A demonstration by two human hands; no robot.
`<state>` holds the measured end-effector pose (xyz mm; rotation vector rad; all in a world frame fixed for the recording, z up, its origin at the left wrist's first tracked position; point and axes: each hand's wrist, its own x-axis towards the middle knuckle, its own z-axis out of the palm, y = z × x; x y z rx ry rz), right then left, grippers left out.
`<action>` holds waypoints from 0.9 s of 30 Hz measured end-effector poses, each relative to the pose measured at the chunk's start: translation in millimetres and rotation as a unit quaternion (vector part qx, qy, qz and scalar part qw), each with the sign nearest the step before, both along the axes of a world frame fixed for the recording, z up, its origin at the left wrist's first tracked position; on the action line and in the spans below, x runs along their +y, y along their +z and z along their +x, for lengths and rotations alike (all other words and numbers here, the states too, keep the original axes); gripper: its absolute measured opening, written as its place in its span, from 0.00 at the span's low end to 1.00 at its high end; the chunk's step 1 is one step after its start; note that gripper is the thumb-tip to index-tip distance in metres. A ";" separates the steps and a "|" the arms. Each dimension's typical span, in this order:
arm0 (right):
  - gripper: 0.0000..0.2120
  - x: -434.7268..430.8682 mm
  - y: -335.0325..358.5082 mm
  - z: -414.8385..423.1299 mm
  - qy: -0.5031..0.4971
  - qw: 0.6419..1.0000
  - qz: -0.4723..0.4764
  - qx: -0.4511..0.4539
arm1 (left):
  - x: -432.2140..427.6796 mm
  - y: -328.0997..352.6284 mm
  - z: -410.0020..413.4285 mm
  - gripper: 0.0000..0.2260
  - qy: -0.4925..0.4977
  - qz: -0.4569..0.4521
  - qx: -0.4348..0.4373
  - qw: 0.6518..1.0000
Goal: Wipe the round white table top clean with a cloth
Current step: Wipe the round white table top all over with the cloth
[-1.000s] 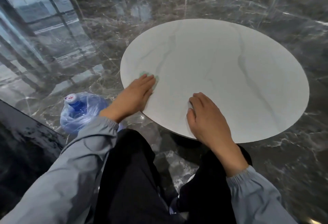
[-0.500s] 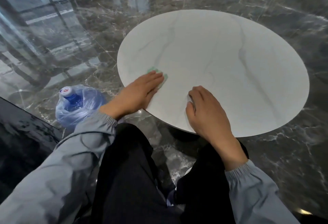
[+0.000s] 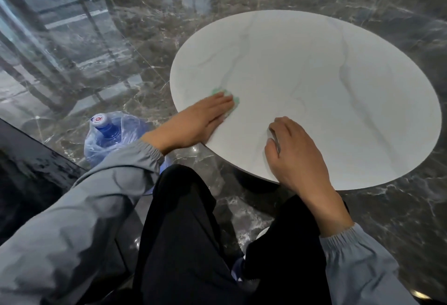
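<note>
At centre-left of the frame, our left hand (image 3: 200,121) presses the green cloth (image 3: 217,91) flat, now slid inward from the rim of the table top (image 3: 314,75); our right hand (image 3: 295,150) stays curled at its lower edge, grip unclear; much wiping likely remains

A round white tabletop (image 3: 338,87) with faint grey veins fills the centre and right of the frame. Near its left edge lies a green cloth (image 3: 216,92), mostly covered by the left hand (image 3: 196,121), which presses flat on it. The right hand (image 3: 295,150) rests at the lower edge, fingers (image 3: 280,123) bent. Under it spreads a glossy dark marble floor (image 3: 145,38); a bagged blue water bottle (image 3: 108,133) stands at lower left.
</note>
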<state>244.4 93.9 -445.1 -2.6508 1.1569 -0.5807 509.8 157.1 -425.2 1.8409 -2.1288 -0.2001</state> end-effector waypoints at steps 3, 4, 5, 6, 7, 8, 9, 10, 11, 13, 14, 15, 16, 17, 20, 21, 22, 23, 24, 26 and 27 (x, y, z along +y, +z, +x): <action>0.13 -0.9 -0.6 0.3 0.001 1.000 -0.001 -0.003 | -18.8 1.5 43.2 0.22 0.089 0.002 -0.012 0.996; 0.13 -0.5 -0.7 -0.4 -0.001 1.000 -0.002 -0.005 | -26.5 2.3 57.8 0.22 0.120 0.007 -0.009 0.993; 0.12 -0.3 -0.4 -0.5 -0.001 1.000 -0.003 -0.008 | -33.8 4.1 68.4 0.21 0.143 0.012 -0.004 0.990; 0.12 -0.3 -0.6 -0.4 0.000 1.000 -0.003 -0.011 | -40.3 6.1 73.1 0.21 0.158 0.014 0.000 0.987; 0.12 -0.3 -0.7 -0.3 0.001 1.000 -0.001 -0.012 | -45.7 7.7 74.2 0.21 0.168 0.018 0.006 0.986; 0.12 -0.4 -0.8 0.0 0.002 1.000 0.000 -0.013 | -49.8 8.9 72.6 0.21 0.173 0.021 0.013 0.985; 0.12 -0.4 -1.3 0.8 0.001 1.000 0.001 -0.013 | -52.5 10.4 68.3 0.21 0.171 0.021 0.017 0.985; 0.12 -0.4 -1.6 0.9 0.000 1.000 0.001 -0.014 | -52.9 11.9 61.1 0.21 0.160 0.016 0.018 0.987; 0.12 -0.4 -1.5 1.4 -0.001 1.000 0.001 -0.013 | -51.4 13.0 51.6 0.20 0.139 0.008 0.020 0.990; 0.12 0.5 -1.9 1.0 -0.001 1.000 0.002 -0.009 | -43.6 7.8 26.1 0.20 0.082 -0.011 0.014 0.996; 0.12 0.4 -2.1 0.7 -0.001 1.000 0.000 -0.008 | -37.9 3.9 11.5 0.21 0.053 -0.014 0.009 0.998; 0.13 0.1 -2.2 0.7 -0.001 1.000 -0.002 -0.007 | -33.0 -1.6 -0.5 0.22 0.029 -0.011 0.006 0.999; 0.13 0.0 -2.4 0.4 0.000 1.000 -0.005 -0.004 | -29.4 -7.3 -8.1 0.22 0.013 -0.006 0.007 1.000; 0.14 0.2 -1.9 0.4 0.002 1.000 -0.005 -0.002 | -29.1 -11.2 -8.9 0.21 0.009 -0.005 0.007 1.000; 0.14 -0.5 -0.5 -0.2 0.002 1.000 0.002 -0.008 | -41.2 -1.8 14.6 0.21 0.064 0.001 0.007 0.998; 0.14 0.1 -0.4 -0.4 0.001 1.000 0.003 -0.009 | -46.4 2.9 28.7 0.20 0.092 0.009 0.009 0.996; 0.14 1.0 0.3 -0.7 0.001 1.000 0.001 -0.008 | -51.6 7.0 45.4 0.19 0.124 0.015 0.011 0.992; 0.14 1.4 0.8 -0.6 0.002 1.000 -0.002 -0.005 | -57.8 9.9 62.9 0.19 0.154 0.015 0.016 0.988; 0.14 2.0 0.4 -0.7 0.002 1.000 -0.005 -0.004 | -63.3 11.3 77.7 0.19 0.176 0.022 0.024 0.984; 0.13 1.4 0.4 0.0 0.000 1.000 -0.005 -0.005 | -73.1 13.5 87.4 0.19 0.187 0.035 0.031 0.981; 0.13 1.5 0.5 0.3 -0.004 1.000 -0.003 -0.004 | -77.0 16.5 80.0 0.18 0.173 0.035 0.031 0.984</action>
